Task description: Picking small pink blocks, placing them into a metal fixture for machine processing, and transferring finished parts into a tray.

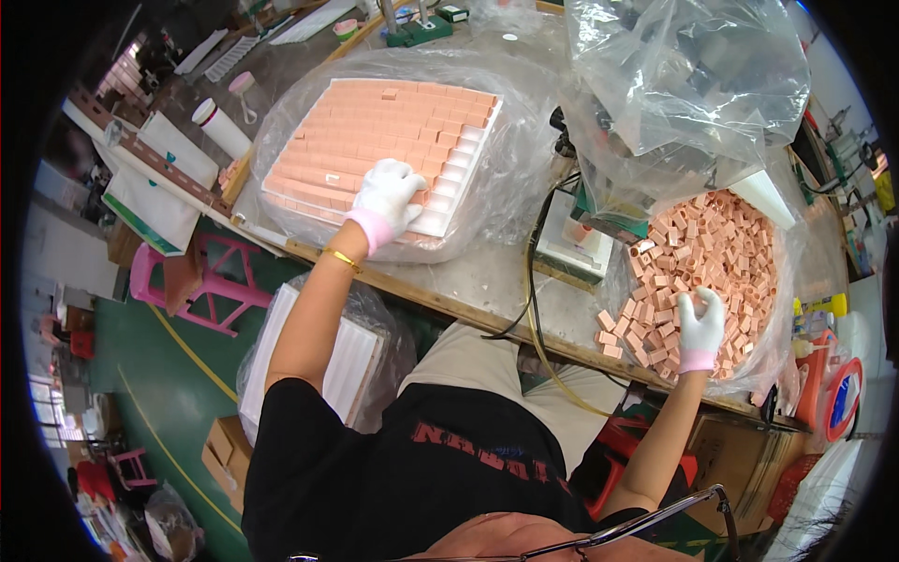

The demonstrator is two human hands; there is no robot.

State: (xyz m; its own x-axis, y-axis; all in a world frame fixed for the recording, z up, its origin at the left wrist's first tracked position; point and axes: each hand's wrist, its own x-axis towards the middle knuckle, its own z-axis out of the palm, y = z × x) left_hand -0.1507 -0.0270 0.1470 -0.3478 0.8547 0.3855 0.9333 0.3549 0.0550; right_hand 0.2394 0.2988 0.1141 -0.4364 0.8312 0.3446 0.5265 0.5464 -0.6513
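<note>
My left hand (384,201), in a white glove with a pink cuff, rests on the lower right part of a white tray (476,155) filled with rows of small pink blocks (361,126). Its fingers curl down by the tray's bare white slots; what they hold is hidden beneath them. At the right, my right hand (700,326), gloved the same way, is over a large heap of loose pink blocks (721,244). Its thumb and forefinger curve apart, and nothing shows between them. The loose blocks look rectangular, some with a hollow end.
Clear plastic sheeting (515,201) lies under the tray. Between tray and heap stands a small green and white bench machine (573,245) with cables, partly covered by a clear plastic bag (688,75). Below the table edge are stacked white trays (323,361) and a pink stool (211,281).
</note>
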